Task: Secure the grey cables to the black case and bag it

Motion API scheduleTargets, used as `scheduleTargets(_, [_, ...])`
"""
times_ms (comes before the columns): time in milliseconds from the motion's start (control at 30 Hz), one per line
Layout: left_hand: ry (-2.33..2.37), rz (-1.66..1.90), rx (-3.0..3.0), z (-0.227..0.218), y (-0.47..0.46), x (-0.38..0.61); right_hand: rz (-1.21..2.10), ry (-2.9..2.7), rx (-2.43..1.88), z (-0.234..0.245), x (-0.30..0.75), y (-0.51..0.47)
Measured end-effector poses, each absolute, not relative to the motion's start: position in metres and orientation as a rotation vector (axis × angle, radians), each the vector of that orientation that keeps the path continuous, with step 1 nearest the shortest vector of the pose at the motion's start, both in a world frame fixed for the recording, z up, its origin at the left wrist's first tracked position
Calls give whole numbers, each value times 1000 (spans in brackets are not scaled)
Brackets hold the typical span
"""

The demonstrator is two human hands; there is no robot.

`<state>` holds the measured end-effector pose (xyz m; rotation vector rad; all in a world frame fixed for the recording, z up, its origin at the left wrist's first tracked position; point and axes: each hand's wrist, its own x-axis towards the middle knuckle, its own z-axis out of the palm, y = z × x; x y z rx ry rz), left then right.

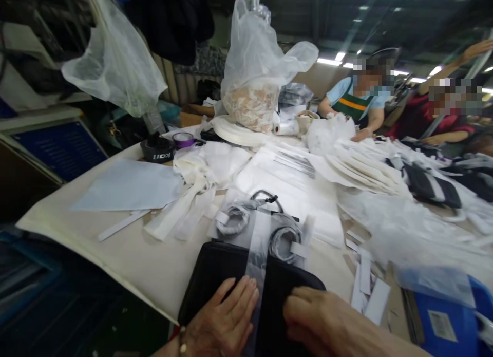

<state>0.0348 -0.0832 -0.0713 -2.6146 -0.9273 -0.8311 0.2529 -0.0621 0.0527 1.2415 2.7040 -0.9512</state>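
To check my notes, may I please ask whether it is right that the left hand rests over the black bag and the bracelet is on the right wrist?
Not quite: the head view shows the bracelet at the wrist of the left hand, not the right hand. The left hand does rest over the black bag.

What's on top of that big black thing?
A clear strip runs along the black thing; the left hand lies across both. The right hand curls over the thing's right side. What's beneath the hands is covered.
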Motion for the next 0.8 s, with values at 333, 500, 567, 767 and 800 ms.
scheduleTargets(333, [-914,-812,-2542,-71,-77,32,-454,2606,983,33,197,13])
scheduleTargets(500, [-905,-836,-2526,-76,-74,32,-392,2549,955,35,189,19])
scheduleTargets(567, [-912,-836,-2535,-77,-75,32,-363,2546,963,34,186,20])
scheduleTargets(767, [-893,-866,-2524,-79,-76,32,-286,2403,1184,33,178,34])
scheduleTargets(800, [-897,-880,-2525,-79,-76,32,-249,2403,1234,34,178,39])
